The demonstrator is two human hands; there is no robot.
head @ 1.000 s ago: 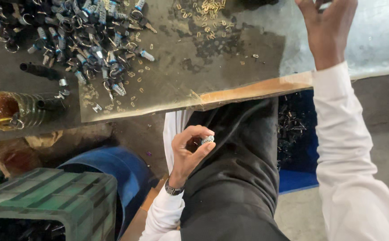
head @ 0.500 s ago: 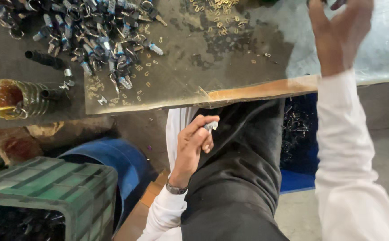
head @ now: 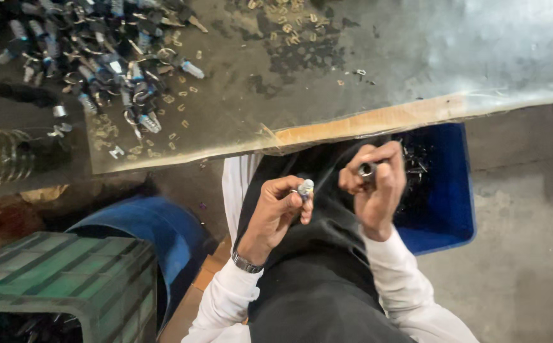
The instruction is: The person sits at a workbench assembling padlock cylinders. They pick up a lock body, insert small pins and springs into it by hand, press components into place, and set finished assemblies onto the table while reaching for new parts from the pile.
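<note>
My left hand [head: 277, 210] is over my lap, pinching a small silvery cylindrical part [head: 305, 187] between thumb and fingertips. My right hand [head: 375, 189] is close beside it, just below the table edge, gripping a small metal ring [head: 366, 169] in its fingers. The two hands are a short gap apart and do not touch. A heap of metal and blue-tipped parts [head: 98, 63] lies on the worktable [head: 378, 70] at the far left. Small brass pieces [head: 289, 28] are scattered near the table's far middle.
A blue bin [head: 448, 203] holding dark metal parts sits by my right side. A green crate [head: 54, 286] and a blue drum [head: 149, 228] stand at my left. A ribbed glass jar [head: 3, 155] sits at the table's left edge.
My right hand has come down from the far side of the table to my lap, now holding a metal ring. My left hand has lifted slightly toward it with its part.
</note>
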